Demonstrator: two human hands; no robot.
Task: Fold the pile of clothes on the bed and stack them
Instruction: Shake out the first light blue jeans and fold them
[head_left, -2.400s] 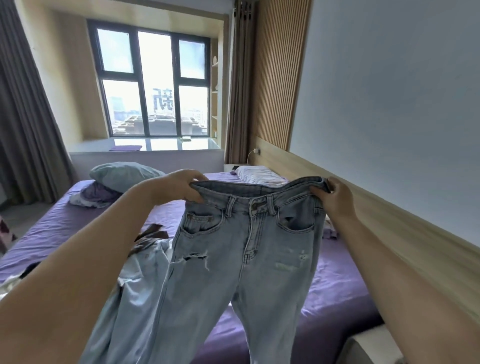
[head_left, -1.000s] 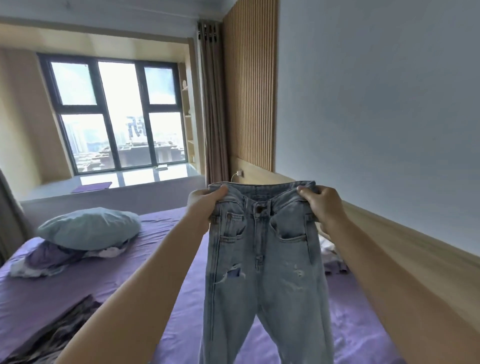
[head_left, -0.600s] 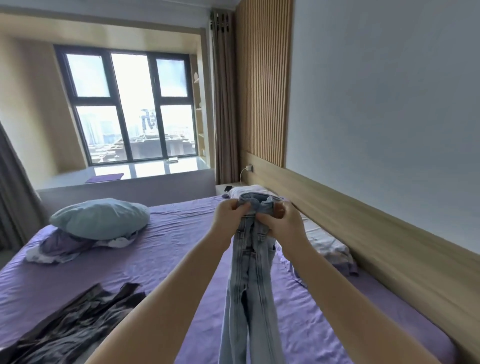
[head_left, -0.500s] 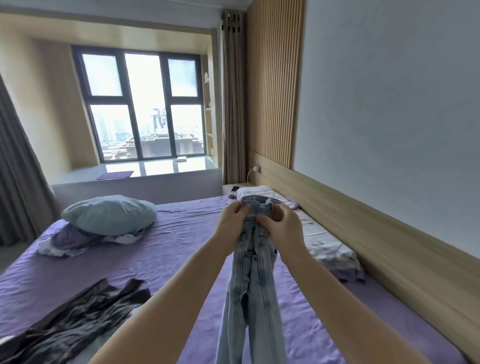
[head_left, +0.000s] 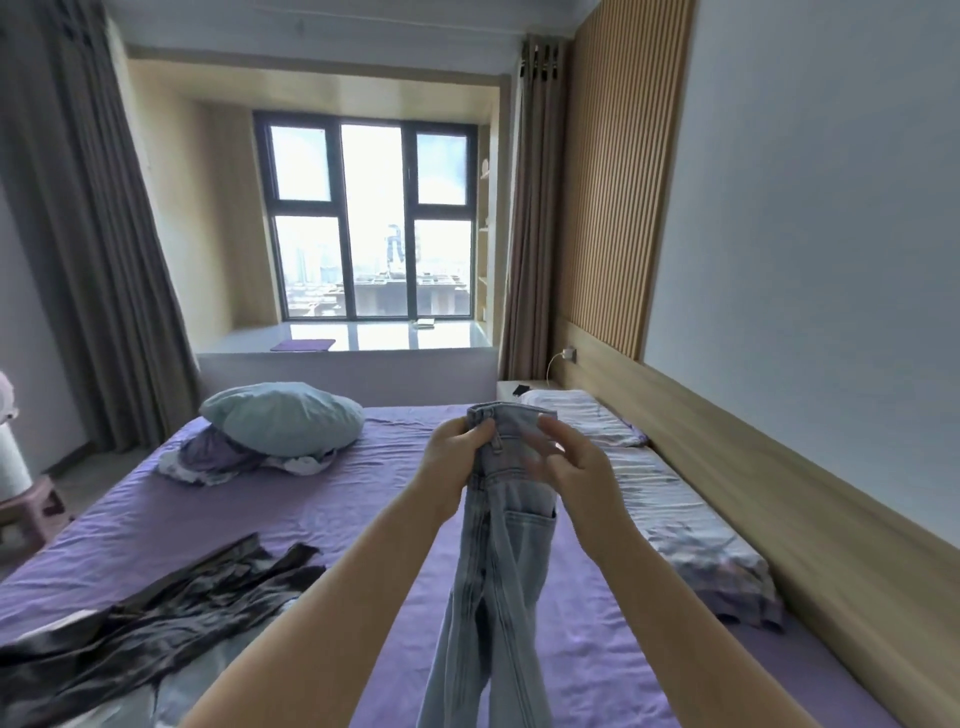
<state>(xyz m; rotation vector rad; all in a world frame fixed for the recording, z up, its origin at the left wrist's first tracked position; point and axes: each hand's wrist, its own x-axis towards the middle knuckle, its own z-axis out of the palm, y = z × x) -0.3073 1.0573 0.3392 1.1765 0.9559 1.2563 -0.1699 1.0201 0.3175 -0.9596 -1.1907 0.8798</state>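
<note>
Light blue ripped jeans (head_left: 501, 561) hang in front of me, folded in half lengthwise, legs dangling over the purple bed (head_left: 332, 499). My left hand (head_left: 451, 453) pinches the waistband at its left side. My right hand (head_left: 569, 457) is at the waistband's right side with fingers spread and blurred; its hold is loose or just releasing. A dark crumpled garment (head_left: 156, 618) lies on the bed at the lower left, with pale cloth (head_left: 176, 691) beneath it.
A pale blue pillow (head_left: 283, 418) sits on crumpled purple bedding (head_left: 218, 460) at the far left. Folded striped bedding (head_left: 670, 499) runs along the wooden headboard (head_left: 779, 499) on the right. A window seat (head_left: 363, 338) lies beyond the bed.
The jeans went from held wide by the waistband to folded in half lengthwise with both hands together. My right hand's fingers have now loosened and spread. My view dropped lower.
</note>
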